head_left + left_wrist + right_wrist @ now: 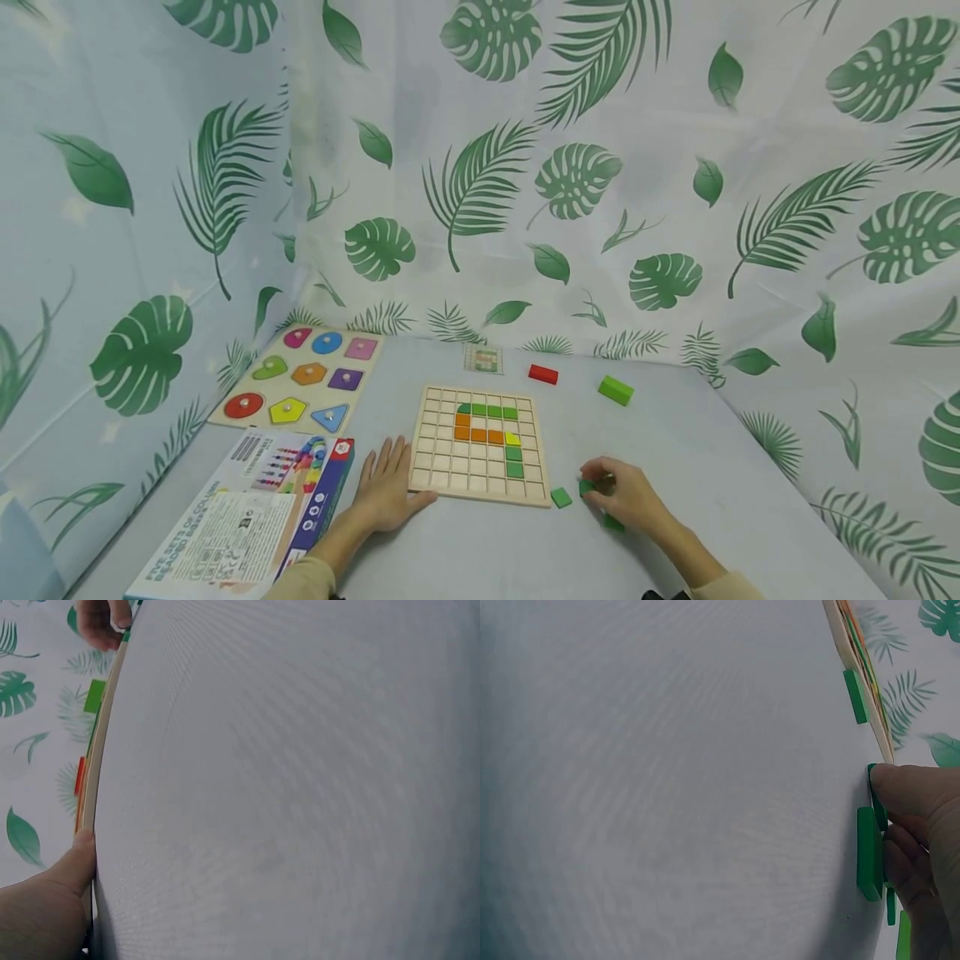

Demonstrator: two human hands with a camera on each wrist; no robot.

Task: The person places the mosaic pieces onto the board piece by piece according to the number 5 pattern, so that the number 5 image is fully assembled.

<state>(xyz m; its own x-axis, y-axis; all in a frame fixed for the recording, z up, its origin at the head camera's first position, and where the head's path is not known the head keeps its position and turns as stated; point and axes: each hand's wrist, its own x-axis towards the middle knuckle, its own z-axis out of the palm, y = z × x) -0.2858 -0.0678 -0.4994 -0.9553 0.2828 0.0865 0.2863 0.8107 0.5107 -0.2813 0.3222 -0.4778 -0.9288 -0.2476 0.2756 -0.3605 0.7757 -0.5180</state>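
1. The right hand (624, 497) has thumb and fingers clamped on a dark green tile (585, 487); whether the tile touches the table (480, 554) I cannot tell.
2. The tile sits at the fingertips, on the side facing the grid board (448, 467), off the board's near right corner.
3. To handle it well, I judge, a light hold on opposite edges serves best, with the tile level and the thumb clear of the neighbouring pieces.
4. A thick green piece (613, 523) lies under the right hand, close enough to be nudged; a loose green tile (561, 497) lies between the grip and the board.
5. The board bears green, orange and yellow pieces. The left hand (385, 492) lies flat at its near left corner, fingers straight, a good place to steady it.
6. Beyond the board are a pattern card (483, 358), a red block (543, 374) and a light green block (616, 390).
7. Farther left lie a knobbed shape puzzle (281, 389) and a beaded-boxes carton (187, 533).
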